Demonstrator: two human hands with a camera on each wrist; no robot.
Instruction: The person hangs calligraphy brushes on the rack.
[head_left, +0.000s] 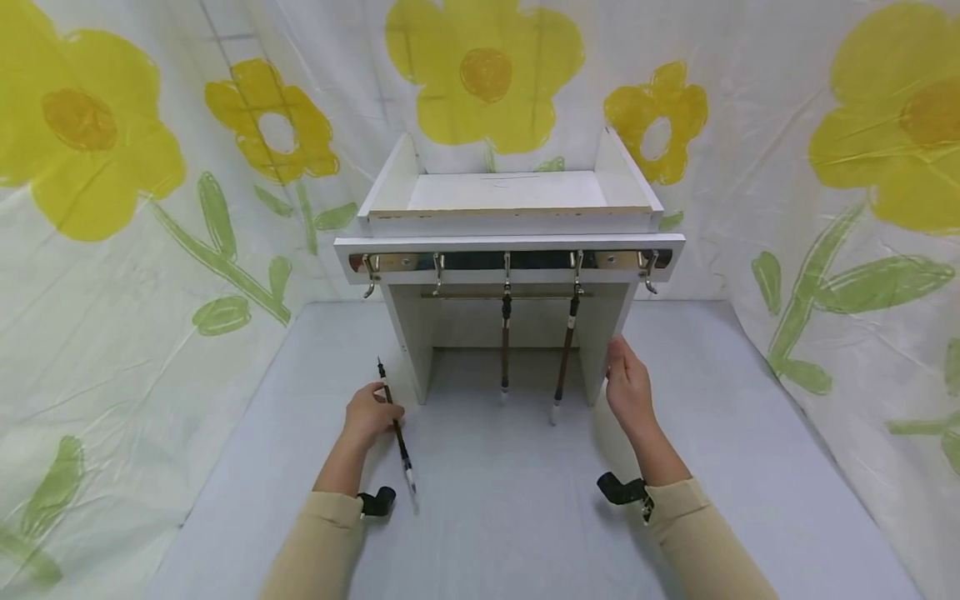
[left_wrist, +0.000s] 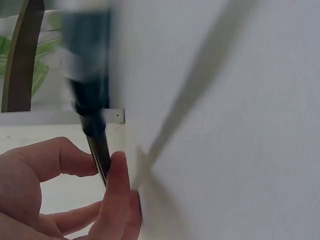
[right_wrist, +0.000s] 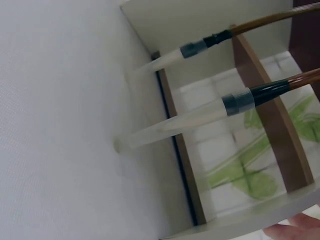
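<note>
My left hand (head_left: 369,417) pinches a calligraphy brush (head_left: 400,435) by its dark handle, beside the left foot of a white shelf unit (head_left: 495,225). The brush's capped bristle end points toward me. In the left wrist view its dark ferrule (left_wrist: 89,50) looms blurred above the pinching fingers. At the outer face of the shelf's right side panel, my right hand (head_left: 632,390) rests against the panel; part of its fingers is hidden. Two brushes hang bristles down, a middle brush (head_left: 506,346) and a brush to its right (head_left: 566,350), from the metal hook rail (head_left: 480,260).
Several hooks line the rail, including a left end hook (head_left: 370,271) and a right end hook (head_left: 649,271) with nothing on them. An open tray (head_left: 510,192) tops the unit. The pale tabletop (head_left: 495,517) meets a flower-printed curtain (head_left: 750,167).
</note>
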